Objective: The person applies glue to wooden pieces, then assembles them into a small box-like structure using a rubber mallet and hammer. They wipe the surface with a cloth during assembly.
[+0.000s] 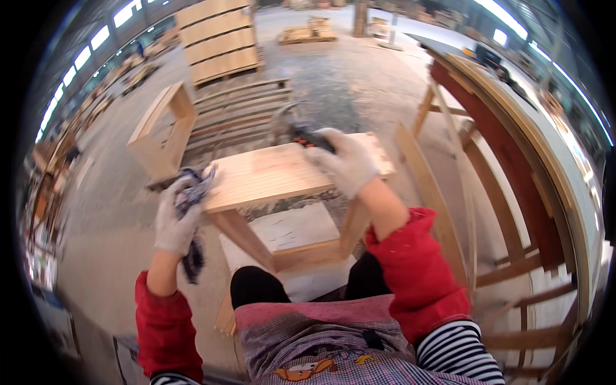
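Observation:
In front of me an open box-like frame of pale wood (269, 172) stands on its side, one broad board facing up. My left hand (174, 221), in a whitish glove, is closed around a dark checked cloth (192, 192) at the board's left end; part of the cloth hangs below the hand. My right hand (346, 162), also gloved, grips a black hand-held tool (312, 138) with orange-red marks over the board's far right part. A blurred grey part extends left from the tool. Its exact kind is unclear.
Another wooden frame (163, 131) stands at far left beside a slatted pallet (234, 112). Stacked pale panels (218, 40) rise behind. A large table-like wooden structure (513, 147) runs along my right. A pale sheet (292, 228) lies beneath the frame, near my knees.

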